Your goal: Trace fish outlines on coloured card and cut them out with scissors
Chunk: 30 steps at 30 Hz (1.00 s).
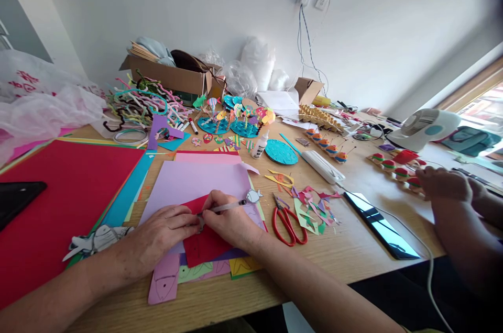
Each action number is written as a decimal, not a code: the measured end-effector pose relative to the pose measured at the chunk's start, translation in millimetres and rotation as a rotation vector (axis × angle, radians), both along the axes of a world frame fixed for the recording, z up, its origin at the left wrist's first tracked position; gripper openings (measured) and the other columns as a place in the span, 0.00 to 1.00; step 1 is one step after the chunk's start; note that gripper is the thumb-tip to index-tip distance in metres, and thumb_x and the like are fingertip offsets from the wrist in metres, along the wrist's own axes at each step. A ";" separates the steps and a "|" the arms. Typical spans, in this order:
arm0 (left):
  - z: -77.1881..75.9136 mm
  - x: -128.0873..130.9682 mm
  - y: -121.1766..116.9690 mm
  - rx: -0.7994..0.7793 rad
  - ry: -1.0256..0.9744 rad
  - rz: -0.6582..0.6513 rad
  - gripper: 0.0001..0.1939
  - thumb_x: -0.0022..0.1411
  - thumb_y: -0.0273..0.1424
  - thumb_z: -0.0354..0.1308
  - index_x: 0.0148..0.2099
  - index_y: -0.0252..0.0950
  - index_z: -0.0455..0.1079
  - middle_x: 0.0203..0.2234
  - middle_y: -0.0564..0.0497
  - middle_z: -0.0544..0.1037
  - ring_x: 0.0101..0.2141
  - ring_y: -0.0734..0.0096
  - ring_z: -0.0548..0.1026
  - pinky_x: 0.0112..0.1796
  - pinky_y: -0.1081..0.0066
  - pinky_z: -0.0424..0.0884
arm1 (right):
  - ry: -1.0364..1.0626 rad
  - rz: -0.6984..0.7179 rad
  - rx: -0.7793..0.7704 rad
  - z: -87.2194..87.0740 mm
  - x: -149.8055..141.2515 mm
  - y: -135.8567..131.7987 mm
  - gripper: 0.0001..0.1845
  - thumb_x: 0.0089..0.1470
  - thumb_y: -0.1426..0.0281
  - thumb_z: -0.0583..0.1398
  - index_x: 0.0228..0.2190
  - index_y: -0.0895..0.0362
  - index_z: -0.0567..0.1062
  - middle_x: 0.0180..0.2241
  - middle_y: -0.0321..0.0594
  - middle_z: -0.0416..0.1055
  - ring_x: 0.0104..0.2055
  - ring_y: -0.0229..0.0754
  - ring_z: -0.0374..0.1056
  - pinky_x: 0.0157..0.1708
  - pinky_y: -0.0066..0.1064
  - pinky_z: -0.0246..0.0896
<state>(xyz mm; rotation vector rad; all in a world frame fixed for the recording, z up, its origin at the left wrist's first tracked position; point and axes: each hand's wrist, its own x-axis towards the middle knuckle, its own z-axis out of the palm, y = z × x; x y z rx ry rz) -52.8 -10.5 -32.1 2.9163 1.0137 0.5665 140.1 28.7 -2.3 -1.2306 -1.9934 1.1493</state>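
Note:
My right hand [228,220] is closed around a pen [231,206], its tip low over a small red sheet of paper [200,250]. My left hand [165,233] lies on that sheet with fingers stretched out, fingertips beside a small pale piece near the pen tip; what this piece is, the fingers partly hide. Under the red sheet is a large lilac sheet [168,186]. A white fish cutout [254,196] rests beyond my right hand. Toward the table's front edge, a pink strip [165,286] carries a drawn fish. More paper fish cutouts [106,237] are piled by my left wrist.
Red-handled scissors [290,225] lie right of my hand, near coloured paper scraps [314,207]. Farther off are a glue bottle [260,145], a blue glittery disc [281,152] and a phone [381,225]. Large red paper [86,181] covers the left. Another person's hands [446,184] are at right.

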 end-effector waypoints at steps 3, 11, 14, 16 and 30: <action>-0.2 -1.3 -0.3 -0.023 -0.014 -0.001 0.24 0.64 0.19 0.41 0.53 0.43 0.69 0.46 0.53 0.77 0.50 0.68 0.68 0.51 0.67 0.67 | 0.012 0.008 -0.037 0.0 0.3 1.4 0.09 0.43 0.81 0.55 0.21 0.55 0.65 0.20 0.28 0.63 0.23 0.32 0.58 0.21 0.21 0.51; 2.2 -0.8 -2.2 -0.088 -0.042 0.013 0.24 0.65 0.20 0.41 0.55 0.45 0.68 0.48 0.54 0.76 0.51 0.68 0.68 0.51 0.67 0.66 | 0.078 -0.041 -0.069 -0.6 3.1 3.3 0.09 0.43 0.81 0.55 0.21 0.56 0.64 0.19 0.27 0.60 0.21 0.32 0.55 0.21 0.21 0.50; 2.9 -0.1 -2.2 -0.063 -0.045 0.016 0.24 0.66 0.20 0.40 0.55 0.44 0.68 0.47 0.53 0.77 0.51 0.68 0.68 0.51 0.67 0.67 | 0.080 -0.050 -0.061 -1.7 3.2 2.9 0.09 0.42 0.81 0.54 0.20 0.55 0.63 0.19 0.27 0.60 0.21 0.32 0.55 0.21 0.21 0.50; 3.6 0.2 -2.1 -0.040 -0.042 0.012 0.23 0.66 0.20 0.40 0.54 0.44 0.69 0.47 0.53 0.77 0.50 0.68 0.69 0.50 0.68 0.67 | 0.062 -0.043 -0.043 -2.2 2.7 2.6 0.09 0.42 0.81 0.55 0.20 0.55 0.63 0.19 0.27 0.61 0.22 0.32 0.56 0.21 0.22 0.50; -8.2 -1.4 -1.5 -0.039 -0.064 0.028 0.22 0.68 0.23 0.39 0.55 0.45 0.68 0.46 0.55 0.77 0.49 0.68 0.68 0.51 0.67 0.66 | -0.033 0.005 0.018 1.5 0.4 0.5 0.10 0.43 0.82 0.56 0.21 0.54 0.64 0.20 0.28 0.64 0.23 0.33 0.59 0.22 0.21 0.53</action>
